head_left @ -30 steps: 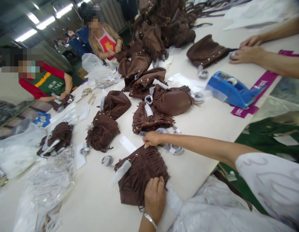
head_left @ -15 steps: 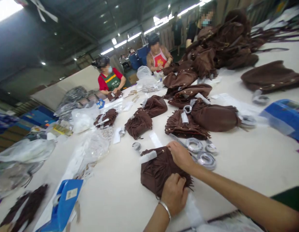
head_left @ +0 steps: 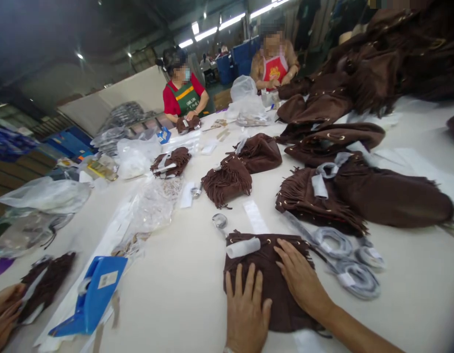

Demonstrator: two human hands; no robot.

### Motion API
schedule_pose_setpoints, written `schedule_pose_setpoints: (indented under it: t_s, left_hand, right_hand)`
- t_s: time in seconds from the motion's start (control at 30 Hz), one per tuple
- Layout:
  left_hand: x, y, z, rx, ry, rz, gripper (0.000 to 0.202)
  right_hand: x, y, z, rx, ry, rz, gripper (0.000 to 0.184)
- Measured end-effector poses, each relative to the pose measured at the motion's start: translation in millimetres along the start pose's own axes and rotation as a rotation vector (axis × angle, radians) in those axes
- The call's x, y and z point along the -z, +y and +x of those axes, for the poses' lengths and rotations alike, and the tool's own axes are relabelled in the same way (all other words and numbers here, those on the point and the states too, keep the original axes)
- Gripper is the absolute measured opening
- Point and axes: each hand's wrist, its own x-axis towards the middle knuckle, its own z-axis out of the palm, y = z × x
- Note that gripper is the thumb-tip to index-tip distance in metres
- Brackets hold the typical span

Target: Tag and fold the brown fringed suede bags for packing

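Note:
A dark brown fringed bag (head_left: 273,274) with metal eyelets along its top edge lies flat on the pale table before me. My left hand (head_left: 248,306) rests on its lower left with the fingers spread. Across its right side lies my right hand (head_left: 302,277), fingers stretched out towards the eyelets. A white wrapped roll (head_left: 243,247) sits on the bag's upper left. Close to the right are coiled straps in clear wrap (head_left: 357,278), and a small wrapped coil (head_left: 220,221) lies just past the top left corner.
More brown fringed bags (head_left: 227,180) lie further up the table, with a large heap (head_left: 381,73) at the back right. A blue tape dispenser (head_left: 98,294) stands at the left, near a co-worker's hand (head_left: 6,311) on another bag. Plastic bags (head_left: 149,208) spread along the left; two people work opposite.
Both hands have gone from gripping the bag to lying flat on it with fingers spread. The bag now lies flatter and squarer. The camera view has shifted.

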Motion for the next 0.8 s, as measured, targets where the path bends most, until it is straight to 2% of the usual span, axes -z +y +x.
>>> schedule_pose_setpoints:
  t_s: [0.17,0.27,0.3,0.33,0.37,0.4,0.47,0.5,0.53,0.57,0.63,0.73,0.8]
  left_hand:
    - [-1.8,-22.3,-20.5,0.343,0.089,0.034,0.055]
    - [14.7,-29.2,-19.6,0.598,0.244,0.043,0.052]
    - [22.2,-27.1,-16.4,0.636,0.298,0.037,0.052]
    - [29.3,-22.4,-12.1,0.616,0.333,0.017,0.051]
    - [35.0,-15.6,-7.1,0.529,0.339,-0.015,0.05]
    - [38.8,-7.6,-1.5,0.374,0.31,-0.056,0.049]
    - [39.6,7.8,10.9,-0.017,0.156,-0.124,0.051]
    - [37.2,13.4,17.3,-0.163,0.064,-0.136,0.051]
    - [33.7,16.6,23.6,-0.25,-0.019,-0.134,0.049]
    - [30.0,17.4,29.3,-0.278,-0.083,-0.124,0.047]
    - [24.2,12.7,37.4,-0.231,-0.147,-0.096,0.046]
    - [23.0,-1.5,36.9,-0.094,-0.123,-0.034,0.049]
    - [26.0,-9.6,28.7,0.08,-0.058,0.037,0.046]
  right_hand:
    - [8.4,-3.0,1.8,-0.036,-0.02,0.078,0.046]
    - [14.6,-5.6,3.7,-0.025,-0.028,0.079,0.052]
    - [16.5,-6.5,4.5,-0.016,-0.037,0.075,0.053]
    - [18.2,-7.2,5.4,-0.009,-0.047,0.071,0.054]
    - [19.6,-7.7,6.2,-0.003,-0.057,0.066,0.054]
    - [20.6,-7.9,6.8,0.001,-0.065,0.062,0.053]
    - [21.6,-7.6,7.4,0.013,-0.075,0.057,0.05]
    - [21.7,-7.2,7.4,0.02,-0.079,0.056,0.049]
    - [21.5,-6.7,7.2,0.024,-0.081,0.055,0.049]
    - [21.2,-6.1,6.8,0.026,-0.083,0.054,0.049]
    - [20.6,-5.6,5.6,0.024,-0.081,0.055,0.048]
    - [20.7,-6.6,4.4,0.012,-0.074,0.058,0.048]
    - [21.7,-8.0,4.6,0.01,-0.073,0.062,0.048]
